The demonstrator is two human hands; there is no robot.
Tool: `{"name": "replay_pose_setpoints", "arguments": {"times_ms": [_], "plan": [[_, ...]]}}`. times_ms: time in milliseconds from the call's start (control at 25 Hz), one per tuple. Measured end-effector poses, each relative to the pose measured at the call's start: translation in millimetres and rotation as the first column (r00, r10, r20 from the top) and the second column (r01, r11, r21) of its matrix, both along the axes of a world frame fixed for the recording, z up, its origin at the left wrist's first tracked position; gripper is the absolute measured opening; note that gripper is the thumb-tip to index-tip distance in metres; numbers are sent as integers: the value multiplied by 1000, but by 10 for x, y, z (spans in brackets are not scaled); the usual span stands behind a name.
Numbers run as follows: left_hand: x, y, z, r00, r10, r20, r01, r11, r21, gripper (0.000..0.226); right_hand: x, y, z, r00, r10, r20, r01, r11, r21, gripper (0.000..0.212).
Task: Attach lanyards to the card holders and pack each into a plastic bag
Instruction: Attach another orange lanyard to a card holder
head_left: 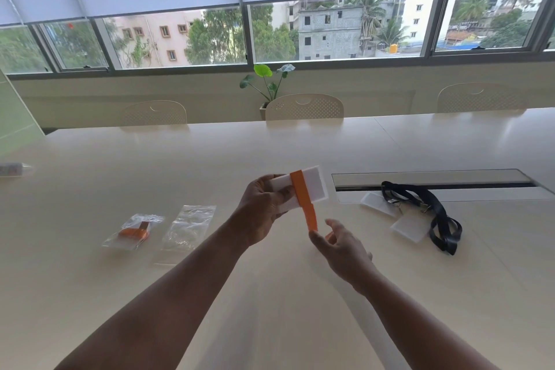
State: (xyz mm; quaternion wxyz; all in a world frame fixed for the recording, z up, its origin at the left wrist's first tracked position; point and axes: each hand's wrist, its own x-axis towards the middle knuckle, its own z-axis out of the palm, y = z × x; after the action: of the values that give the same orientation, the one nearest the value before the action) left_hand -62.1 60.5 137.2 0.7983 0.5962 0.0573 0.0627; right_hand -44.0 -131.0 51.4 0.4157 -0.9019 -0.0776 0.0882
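Far left edge of bench (pixel 90 279): blurred small cylindrical item (pixel 13 169), can't ID. Next, packed bag (pixel 133 231) lying flat, orange lanyard folded inside with a card holder. Just beside it on the right, empty clear bag (pixel 189 231), flat, not touching the packed one.

Centre, held above the bench: left hand (pixel 261 213) grips a frosted white card holder (pixel 312 186) at its left end, thumb on the front face. Orange lanyard (pixel 303 198) runs across the holder's front and hangs down off its lower edge. Right hand (pixel 342 249) sits below, thumb and fingertips pinching the strap's lower end; a bit of orange shows under its fingers.

Right: two more card holders (pixel 411 230) flat on the bench, black lanyards (pixel 438 213) tangled over and beside them, clips touching the holders. Behind them a cable hatch (pixel 432 180) set in the bench.
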Motion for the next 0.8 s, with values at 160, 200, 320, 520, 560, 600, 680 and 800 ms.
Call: {"name": "replay_pose_setpoints", "arguments": {"times_ms": [160, 200, 320, 520, 560, 600, 680, 800], "plan": [[-22, -49, -21, 998, -48, -32, 49, 998, 35, 25, -57, 98, 83, 988, 4, 152, -35, 979, 200, 65], [-33, -70, -28, 998, -59, -36, 60, 998, 33, 25, -78, 128, 142, 992, 29, 125, -69, 943, 325, 59], [-39, -99, -37, 996, -81, -30, 80, 996, -28, 24, -111, 189, 267, 996, 75, 55, -94, 787, 610, 8], [-65, -96, -53, 997, -78, -26, 77, 997, -21, 23, -227, 247, 242, 991, 117, -68, -25, 655, 756, 15], [-66, -106, -68, 997, -72, -26, 72, 997, -20, 22, -241, 268, 229, 986, 130, -103, -8, 659, 752, 18], [-70, -118, -84, 997, -66, -29, 65, 998, -19, 22, -252, 282, 228, 980, 141, -143, 11, 673, 739, 20], [-75, -147, -122, 998, -41, -43, 41, 999, 6, 21, -264, 286, 241, 967, 150, -205, 38, 711, 702, 23], [-78, -157, -176, 999, 32, -19, -28, 981, 193, 19, -287, 248, 286, 952, 170, -253, 33, 766, 642, 24]]}}
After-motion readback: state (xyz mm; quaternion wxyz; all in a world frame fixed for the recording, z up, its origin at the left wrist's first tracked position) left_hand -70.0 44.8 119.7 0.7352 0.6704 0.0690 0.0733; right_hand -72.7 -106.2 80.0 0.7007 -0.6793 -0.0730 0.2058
